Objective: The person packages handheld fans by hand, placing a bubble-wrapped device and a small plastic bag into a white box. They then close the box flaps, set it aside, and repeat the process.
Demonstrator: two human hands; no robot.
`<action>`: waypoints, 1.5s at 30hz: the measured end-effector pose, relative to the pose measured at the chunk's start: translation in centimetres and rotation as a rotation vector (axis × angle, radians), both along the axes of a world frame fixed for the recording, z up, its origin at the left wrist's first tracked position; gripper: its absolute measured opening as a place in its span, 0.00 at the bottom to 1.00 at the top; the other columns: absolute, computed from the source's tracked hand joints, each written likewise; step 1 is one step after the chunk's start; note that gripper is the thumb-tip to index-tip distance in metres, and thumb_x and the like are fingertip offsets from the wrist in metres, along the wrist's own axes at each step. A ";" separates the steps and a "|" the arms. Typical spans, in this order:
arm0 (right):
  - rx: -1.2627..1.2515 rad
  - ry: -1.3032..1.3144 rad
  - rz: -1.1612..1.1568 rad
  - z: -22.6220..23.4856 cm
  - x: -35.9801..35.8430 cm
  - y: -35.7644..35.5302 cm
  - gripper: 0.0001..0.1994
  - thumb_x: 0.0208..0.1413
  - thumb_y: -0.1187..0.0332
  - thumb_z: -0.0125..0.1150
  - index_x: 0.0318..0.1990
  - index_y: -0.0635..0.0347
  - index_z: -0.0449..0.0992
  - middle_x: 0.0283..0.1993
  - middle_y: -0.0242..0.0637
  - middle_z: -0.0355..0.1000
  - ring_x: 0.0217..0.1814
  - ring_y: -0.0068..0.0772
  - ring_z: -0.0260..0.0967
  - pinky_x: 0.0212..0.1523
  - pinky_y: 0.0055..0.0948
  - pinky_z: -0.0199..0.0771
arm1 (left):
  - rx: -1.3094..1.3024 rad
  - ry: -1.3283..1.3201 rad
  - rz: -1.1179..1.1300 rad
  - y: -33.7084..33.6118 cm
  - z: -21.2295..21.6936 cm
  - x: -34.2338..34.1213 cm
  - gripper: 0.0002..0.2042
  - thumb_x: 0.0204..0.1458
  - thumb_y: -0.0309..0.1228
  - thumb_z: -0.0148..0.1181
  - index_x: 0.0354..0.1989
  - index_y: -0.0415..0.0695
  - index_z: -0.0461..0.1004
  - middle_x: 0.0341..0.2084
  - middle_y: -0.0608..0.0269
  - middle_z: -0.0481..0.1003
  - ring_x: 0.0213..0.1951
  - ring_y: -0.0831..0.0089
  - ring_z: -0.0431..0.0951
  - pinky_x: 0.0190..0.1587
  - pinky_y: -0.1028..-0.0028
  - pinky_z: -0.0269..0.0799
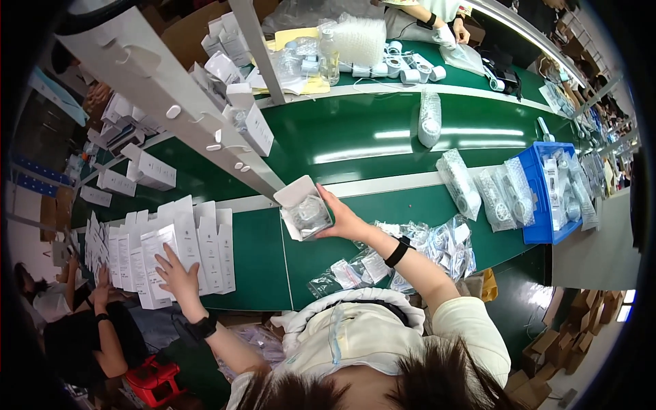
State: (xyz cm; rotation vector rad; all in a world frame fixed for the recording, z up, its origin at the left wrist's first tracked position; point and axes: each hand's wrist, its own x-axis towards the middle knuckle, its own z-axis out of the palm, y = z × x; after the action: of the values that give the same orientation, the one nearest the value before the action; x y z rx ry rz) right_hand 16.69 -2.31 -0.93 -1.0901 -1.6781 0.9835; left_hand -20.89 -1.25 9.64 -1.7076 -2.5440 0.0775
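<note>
Clasping the white box [298,193] over the green bench [258,249], your right hand [339,217] risked spilling its bagged item [311,216] if tilted; your left hand [182,279], spread and empty, could have toppled the cartons [208,249] by nudging.

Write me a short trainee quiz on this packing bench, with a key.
1. Multiple choice: what does the right hand hold?
a) scissors
b) an open box
c) a phone

2. True or false: the left hand is at the row of white boxes.

3. Fill in: the bin on the person's right is ____ in colour.

Key: 1. b; 2. true; 3. blue
</note>
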 end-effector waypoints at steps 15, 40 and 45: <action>0.057 0.068 -0.417 0.1 12.6 12.7 0.48 0.33 0.71 0.68 0.63 0.57 0.43 0.60 0.39 0.53 0.61 0.34 0.52 0.58 0.31 0.54 | -0.449 -0.383 -0.729 -6.8 -7.1 23.6 0.46 0.35 0.40 0.66 0.61 0.43 0.42 0.56 0.42 0.46 0.51 0.49 0.56 0.50 0.59 0.58; -0.084 1.010 -0.640 10.3 12.5 1.4 0.38 0.44 0.70 0.59 0.61 0.52 0.43 0.54 0.38 0.58 0.53 0.37 0.60 0.50 0.35 0.65 | 0.018 -1.298 -0.932 1.2 -6.4 25.7 0.33 0.32 0.28 0.69 0.47 0.45 0.54 0.49 0.53 0.61 0.51 0.63 0.63 0.51 0.68 0.60; 0.182 1.110 -0.393 10.0 6.1 1.5 0.46 0.37 0.68 0.69 0.62 0.49 0.42 0.54 0.35 0.56 0.56 0.34 0.56 0.57 0.34 0.57 | 0.033 -1.366 -0.786 0.5 -6.9 26.6 0.35 0.30 0.30 0.71 0.43 0.44 0.49 0.47 0.47 0.61 0.50 0.59 0.65 0.49 0.67 0.63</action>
State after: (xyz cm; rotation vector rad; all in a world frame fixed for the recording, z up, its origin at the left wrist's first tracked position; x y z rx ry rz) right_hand 22.77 -0.78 9.03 -0.5169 -0.5982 0.8874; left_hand 5.66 -0.73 2.73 -3.2537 -1.9133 -1.6260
